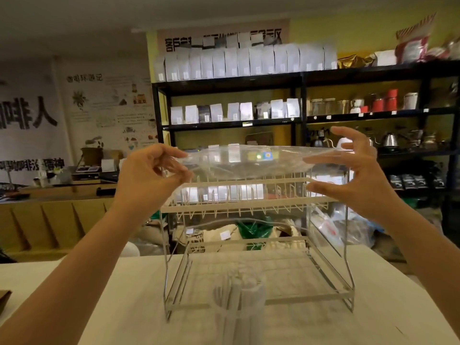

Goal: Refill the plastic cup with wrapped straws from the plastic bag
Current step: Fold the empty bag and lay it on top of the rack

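Note:
A clear plastic bag (249,161) is stretched flat and level between my two hands, above the top tier of a wire rack. My left hand (151,175) pinches its left end with thumb and fingertips. My right hand (361,175) grips its right end with the fingers spread. The bag looks see-through, and I cannot make out any straws inside it. Down on the table in front of the rack stands a clear plastic cup (251,292), blurred, with several wrapped straws (227,302) beside or in it.
A two-tier white wire rack (249,206) stands on the pale table (99,295) right under the bag. Behind it are black shelves (298,78) with white pouches, jars and kettles. A wooden counter (49,195) lies at the far left.

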